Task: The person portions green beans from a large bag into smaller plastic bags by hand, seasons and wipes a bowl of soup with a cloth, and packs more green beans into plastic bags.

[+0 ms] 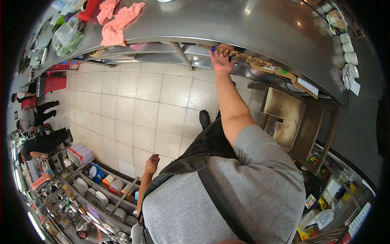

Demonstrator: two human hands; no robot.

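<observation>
Brown cardboard (261, 65) at the steel counter's (191, 22) far-right edge: touches it, seemingly, with spread-fingered right hand (222, 62); dangles empty left hand (152, 164) nearer left, loosely curled. Contact apparently made, shows no firm hold yet.

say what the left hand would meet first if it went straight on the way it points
The way looks free over the tiled floor at first; farther on, the left hand would probably meet the steel counter, though depth is unclear.
</observation>
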